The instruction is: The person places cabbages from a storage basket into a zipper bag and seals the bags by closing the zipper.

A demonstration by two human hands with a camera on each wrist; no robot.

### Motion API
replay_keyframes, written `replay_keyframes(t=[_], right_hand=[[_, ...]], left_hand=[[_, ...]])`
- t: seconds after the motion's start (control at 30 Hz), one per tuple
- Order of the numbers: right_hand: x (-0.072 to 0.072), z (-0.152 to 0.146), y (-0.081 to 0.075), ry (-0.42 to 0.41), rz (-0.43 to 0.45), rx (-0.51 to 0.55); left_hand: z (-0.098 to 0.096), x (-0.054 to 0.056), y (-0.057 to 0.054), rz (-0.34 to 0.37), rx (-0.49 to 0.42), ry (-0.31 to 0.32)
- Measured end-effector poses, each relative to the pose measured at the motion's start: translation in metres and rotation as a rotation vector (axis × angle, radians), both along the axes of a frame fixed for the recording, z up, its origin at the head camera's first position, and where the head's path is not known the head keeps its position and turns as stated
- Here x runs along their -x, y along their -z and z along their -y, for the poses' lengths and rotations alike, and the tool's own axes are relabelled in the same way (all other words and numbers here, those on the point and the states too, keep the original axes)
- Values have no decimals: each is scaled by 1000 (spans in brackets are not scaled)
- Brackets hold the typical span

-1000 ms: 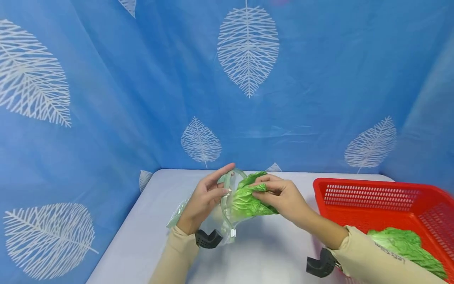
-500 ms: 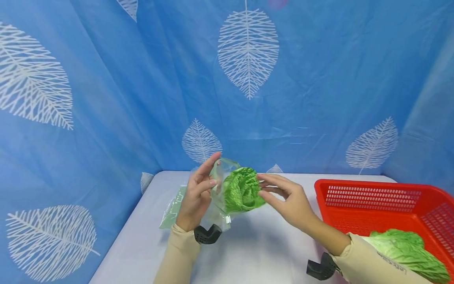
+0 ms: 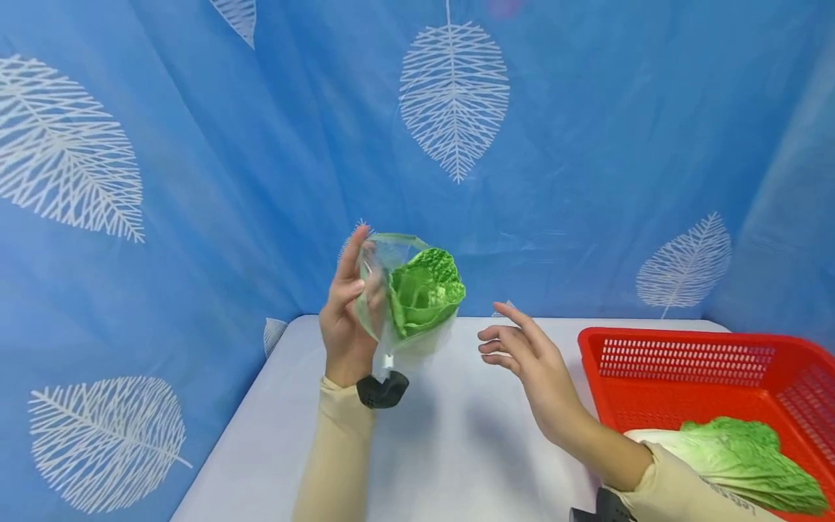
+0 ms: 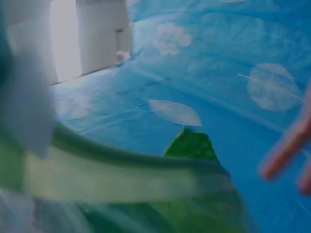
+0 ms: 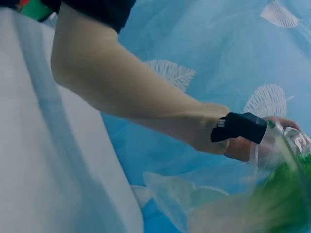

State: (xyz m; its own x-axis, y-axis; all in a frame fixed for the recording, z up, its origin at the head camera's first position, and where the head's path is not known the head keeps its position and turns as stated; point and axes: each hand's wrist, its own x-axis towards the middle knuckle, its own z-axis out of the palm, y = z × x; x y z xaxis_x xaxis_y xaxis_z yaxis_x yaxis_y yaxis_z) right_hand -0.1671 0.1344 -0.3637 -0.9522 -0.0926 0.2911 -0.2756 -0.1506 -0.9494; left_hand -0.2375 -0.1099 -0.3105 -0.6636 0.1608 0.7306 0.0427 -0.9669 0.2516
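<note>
Above the table, my left hand [image 3: 350, 312] holds a clear slider zip bag [image 3: 373, 326] near its mouth, thumb on the near side and index finger extended upward. Inside the bag sits a Chinese cabbage [image 3: 424, 293], its leafy green end showing at the mouth. In the left wrist view the bag's rim [image 4: 121, 179] crosses close to the camera, with a green leaf tip [image 4: 192, 144] behind it. My right hand [image 3: 531, 362] hovers to the right of the bag, apart from it, fingers loosely spread and holding nothing.
A red plastic basket [image 3: 672, 337] stands on the right side of the white table [image 3: 417, 471], with another Chinese cabbage [image 3: 730, 457] lying in it. Blue leaf-print curtain [image 3: 561, 181] hangs behind and to the left.
My right hand has let go of the cabbage and drawn back to the right. My left hand has raised the bag with the cabbage upward and left, tilting the mouth up.
</note>
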Motion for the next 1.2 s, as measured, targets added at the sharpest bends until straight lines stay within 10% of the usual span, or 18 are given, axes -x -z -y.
replay_keyframes(t=[0.1, 0.4, 0.97, 1.2], right_hand=[[6, 9, -4, 21, -56, 16], [21, 34, 4, 66, 159, 206], [23, 29, 1, 190, -62, 29], [28, 7, -28, 189, -180, -103]], left_hand=[[-8, 6, 1, 0, 136, -76], [-21, 8, 23, 36, 68, -4], [-22, 2, 49, 77, 152, 29], [-1, 5, 41, 51, 474, -257]])
